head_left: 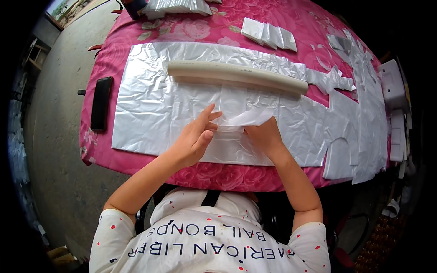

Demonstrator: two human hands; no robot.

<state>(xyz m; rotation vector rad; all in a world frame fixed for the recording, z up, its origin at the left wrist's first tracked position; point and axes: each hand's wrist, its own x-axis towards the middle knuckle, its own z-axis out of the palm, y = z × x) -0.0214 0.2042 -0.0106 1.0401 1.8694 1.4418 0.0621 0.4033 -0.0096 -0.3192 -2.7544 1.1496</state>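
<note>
A stack of white, thin plastic bags (141, 104) lies flat across the table before me. My right hand (265, 135) is closed on the raised edge of a thin white plastic bag (250, 118), which folds up between my hands. On its left side, my left hand (196, 136) hovers low over the stack with fingers spread, its fingertips near the lifted plastic; whether they touch it I cannot tell. Beyond both hands a long cream-coloured tube (236, 75) rests crosswise on the stack.
A pink flowered cloth (218, 177) covers the table. On the left lies a black phone (101, 103). Folded white packets (268, 34) sit at the far side, beside a larger pile (180, 6). More loose plastic (368, 113) spreads over the right end, near white boxes (393, 86).
</note>
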